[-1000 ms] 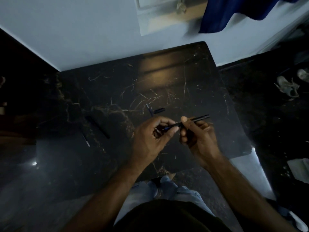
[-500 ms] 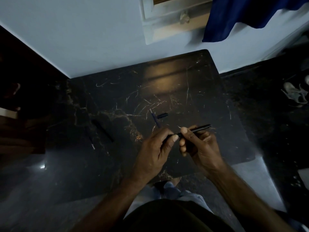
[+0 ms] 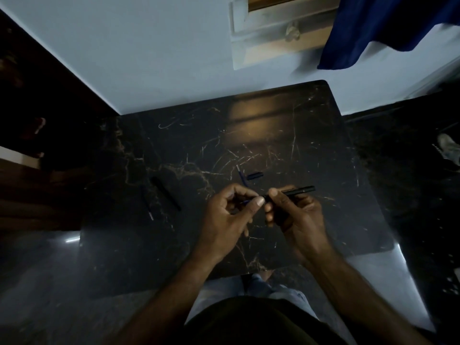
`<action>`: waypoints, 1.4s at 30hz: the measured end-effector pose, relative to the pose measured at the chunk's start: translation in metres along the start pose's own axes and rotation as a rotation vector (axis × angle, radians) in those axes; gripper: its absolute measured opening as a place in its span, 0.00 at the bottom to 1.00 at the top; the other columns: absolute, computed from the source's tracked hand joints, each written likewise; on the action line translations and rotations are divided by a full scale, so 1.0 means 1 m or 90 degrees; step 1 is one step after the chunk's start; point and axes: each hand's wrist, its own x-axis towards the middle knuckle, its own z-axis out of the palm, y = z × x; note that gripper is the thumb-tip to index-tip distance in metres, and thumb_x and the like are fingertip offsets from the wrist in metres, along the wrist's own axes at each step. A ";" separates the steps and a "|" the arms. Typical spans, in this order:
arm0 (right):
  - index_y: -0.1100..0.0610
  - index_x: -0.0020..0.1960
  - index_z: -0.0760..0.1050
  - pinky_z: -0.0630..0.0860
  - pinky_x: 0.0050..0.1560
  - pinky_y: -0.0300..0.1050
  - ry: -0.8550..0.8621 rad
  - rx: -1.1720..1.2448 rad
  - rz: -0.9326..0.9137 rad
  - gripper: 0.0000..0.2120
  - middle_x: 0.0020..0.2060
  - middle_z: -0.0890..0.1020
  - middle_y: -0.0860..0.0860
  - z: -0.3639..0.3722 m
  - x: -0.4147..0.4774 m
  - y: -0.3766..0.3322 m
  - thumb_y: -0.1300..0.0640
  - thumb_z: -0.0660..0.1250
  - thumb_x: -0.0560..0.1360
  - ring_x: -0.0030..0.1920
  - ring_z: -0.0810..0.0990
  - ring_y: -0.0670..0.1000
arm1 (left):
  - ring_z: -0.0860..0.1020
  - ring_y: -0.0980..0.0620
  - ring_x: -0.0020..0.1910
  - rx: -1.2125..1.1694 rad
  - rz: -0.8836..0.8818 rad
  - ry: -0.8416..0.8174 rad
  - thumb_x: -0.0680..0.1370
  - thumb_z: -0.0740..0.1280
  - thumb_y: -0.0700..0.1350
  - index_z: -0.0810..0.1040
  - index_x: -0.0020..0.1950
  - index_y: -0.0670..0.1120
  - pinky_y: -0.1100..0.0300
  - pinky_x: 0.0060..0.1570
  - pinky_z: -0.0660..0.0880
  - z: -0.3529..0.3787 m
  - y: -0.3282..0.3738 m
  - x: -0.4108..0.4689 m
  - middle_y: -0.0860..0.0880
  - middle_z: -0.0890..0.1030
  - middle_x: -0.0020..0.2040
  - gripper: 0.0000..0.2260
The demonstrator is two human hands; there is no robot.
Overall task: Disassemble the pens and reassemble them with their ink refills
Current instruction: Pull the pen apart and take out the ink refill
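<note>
Right hand [image 3: 296,215] grip closed on black pen barrel [image 3: 298,191]; left hand [image 3: 229,215] grip pinches blue refill [image 3: 246,201] at barrel's mouth, above dark desk [image 3: 273,135].

- Dark marble table [image 3: 249,125], pale veins, beneath the hands and extending beyond them.
- Pale wall [image 3: 149,58], beyond the table.
- Blue cloth [image 3: 388,28], hanging far beyond and right of the hands.
- Window frame [image 3: 273,28], on the wall, just left of the cloth.
- Shoe [image 3: 449,151], on the dark floor, far right.
</note>
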 end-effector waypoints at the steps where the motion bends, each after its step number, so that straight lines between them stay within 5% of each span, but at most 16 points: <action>1: 0.63 0.46 0.83 0.78 0.32 0.47 -0.010 0.005 0.011 0.05 0.36 0.83 0.60 0.002 0.000 0.001 0.61 0.73 0.78 0.33 0.81 0.55 | 0.79 0.54 0.28 0.003 0.006 0.010 0.82 0.73 0.52 0.82 0.47 0.50 0.61 0.25 0.75 -0.003 -0.002 -0.002 0.48 0.82 0.35 0.07; 5: 0.62 0.48 0.83 0.78 0.32 0.45 -0.042 0.014 0.039 0.10 0.37 0.83 0.60 0.019 -0.004 0.010 0.55 0.78 0.74 0.33 0.81 0.54 | 0.73 0.57 0.21 -0.030 -0.109 0.059 0.85 0.64 0.61 0.80 0.33 0.53 0.66 0.23 0.69 -0.015 0.001 -0.005 0.51 0.75 0.24 0.23; 7: 0.63 0.49 0.82 0.78 0.32 0.45 -0.041 0.011 0.031 0.09 0.37 0.83 0.60 0.029 -0.004 0.014 0.57 0.76 0.76 0.33 0.81 0.54 | 0.77 0.51 0.25 -0.080 -0.129 0.061 0.85 0.62 0.63 0.82 0.38 0.52 0.62 0.23 0.72 -0.022 0.002 -0.002 0.47 0.77 0.28 0.23; 11: 0.67 0.53 0.80 0.78 0.33 0.44 -0.008 0.020 0.022 0.12 0.38 0.83 0.59 0.048 -0.001 0.016 0.58 0.73 0.77 0.34 0.81 0.53 | 0.86 0.49 0.40 -0.155 -0.070 0.034 0.79 0.74 0.53 0.83 0.54 0.49 0.58 0.32 0.82 -0.046 0.002 -0.003 0.48 0.86 0.44 0.09; 13: 0.66 0.52 0.81 0.78 0.34 0.44 -0.017 0.011 0.017 0.10 0.38 0.84 0.58 0.059 -0.002 0.016 0.58 0.73 0.78 0.35 0.82 0.53 | 0.84 0.51 0.34 -0.141 -0.053 0.046 0.79 0.75 0.52 0.84 0.48 0.48 0.57 0.29 0.81 -0.055 0.000 -0.006 0.49 0.85 0.38 0.08; 17: 0.63 0.48 0.83 0.79 0.34 0.45 -0.039 0.005 0.005 0.06 0.38 0.84 0.58 0.081 -0.008 0.020 0.59 0.73 0.77 0.35 0.83 0.53 | 0.77 0.51 0.24 -0.155 -0.126 0.113 0.82 0.66 0.64 0.81 0.36 0.48 0.58 0.23 0.74 -0.066 -0.002 -0.011 0.49 0.78 0.27 0.24; 20: 0.63 0.49 0.82 0.80 0.34 0.45 -0.023 0.020 -0.011 0.04 0.38 0.84 0.60 0.093 -0.012 0.021 0.62 0.71 0.78 0.35 0.82 0.54 | 0.85 0.47 0.36 -0.246 -0.151 0.051 0.79 0.68 0.66 0.84 0.51 0.49 0.56 0.31 0.80 -0.074 0.002 -0.011 0.46 0.86 0.41 0.20; 22: 0.64 0.48 0.83 0.80 0.34 0.46 -0.007 0.020 -0.022 0.05 0.38 0.84 0.61 0.097 -0.012 0.021 0.62 0.71 0.77 0.34 0.82 0.55 | 0.87 0.47 0.41 -0.246 -0.101 0.010 0.78 0.74 0.58 0.84 0.57 0.50 0.55 0.36 0.83 -0.077 0.002 -0.012 0.46 0.87 0.45 0.14; 26: 0.66 0.50 0.81 0.80 0.35 0.45 -0.005 0.006 -0.026 0.08 0.39 0.83 0.61 0.104 -0.013 0.021 0.60 0.72 0.76 0.36 0.82 0.55 | 0.86 0.48 0.34 -0.197 -0.051 0.063 0.77 0.75 0.53 0.84 0.49 0.49 0.57 0.30 0.81 -0.080 0.004 -0.017 0.44 0.87 0.39 0.09; 32: 0.67 0.51 0.79 0.79 0.37 0.47 0.001 0.015 -0.039 0.09 0.38 0.83 0.61 0.120 -0.020 0.026 0.61 0.72 0.75 0.36 0.82 0.56 | 0.71 0.55 0.21 -0.121 -0.097 0.098 0.83 0.67 0.62 0.78 0.35 0.51 0.62 0.22 0.68 -0.086 0.004 -0.014 0.52 0.72 0.24 0.21; 35: 0.67 0.50 0.79 0.79 0.38 0.47 0.009 0.017 -0.048 0.10 0.38 0.84 0.59 0.123 -0.023 0.027 0.61 0.72 0.74 0.36 0.82 0.55 | 0.74 0.53 0.24 -0.101 -0.124 0.058 0.80 0.64 0.68 0.78 0.34 0.51 0.61 0.25 0.70 -0.092 0.004 -0.010 0.51 0.75 0.25 0.25; 39: 0.69 0.52 0.78 0.80 0.37 0.46 0.019 0.035 -0.051 0.10 0.38 0.82 0.60 0.119 -0.023 0.019 0.62 0.70 0.75 0.36 0.81 0.55 | 0.86 0.47 0.40 -0.193 -0.064 -0.031 0.79 0.72 0.55 0.84 0.54 0.51 0.57 0.34 0.81 -0.096 0.007 -0.008 0.46 0.87 0.43 0.10; 42: 0.69 0.53 0.78 0.79 0.36 0.45 0.017 0.031 -0.048 0.12 0.38 0.82 0.60 0.113 -0.020 0.014 0.61 0.71 0.75 0.36 0.81 0.54 | 0.86 0.48 0.38 -0.202 -0.032 0.005 0.78 0.75 0.50 0.86 0.52 0.50 0.58 0.31 0.81 -0.090 0.006 -0.010 0.44 0.87 0.43 0.06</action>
